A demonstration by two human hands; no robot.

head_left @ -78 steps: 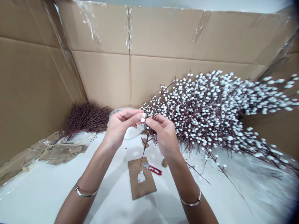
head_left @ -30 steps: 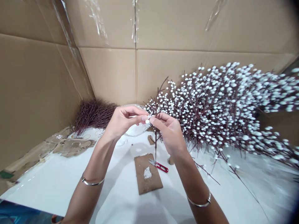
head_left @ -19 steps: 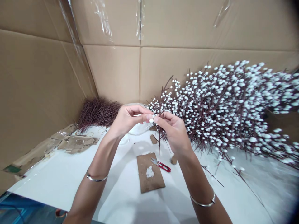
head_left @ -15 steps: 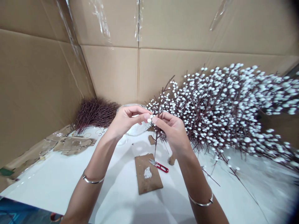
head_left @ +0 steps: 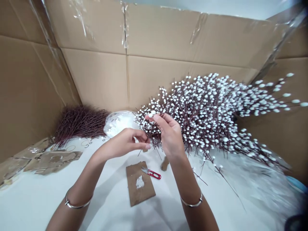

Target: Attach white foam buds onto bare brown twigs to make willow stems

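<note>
My right hand [head_left: 169, 134] is raised with its fingers pinched on a thin dark red twig [head_left: 156, 127] that carries a white bud [head_left: 153, 113] at its top. It holds the twig against the near end of a big heap of budded branches [head_left: 211, 109]. My left hand [head_left: 125, 143] sits lower, fingers curled and thumb against forefinger near the twig's lower end; what it pinches, if anything, is hidden. Both wrists wear a silver bangle.
A clear bag of white buds [head_left: 117, 122] lies behind my hands, and a pile of bare dark red twigs [head_left: 79, 122] at the back left. A cardboard piece with a white blob [head_left: 140, 183] and red snips [head_left: 151, 173] lie on the white table [head_left: 36, 205]. Cardboard walls [head_left: 101, 73] enclose it.
My left hand has let go of the bud at the twig's top and dropped down to the stem. My right hand lifted the twig slightly toward the heap. The view swung right.
</note>
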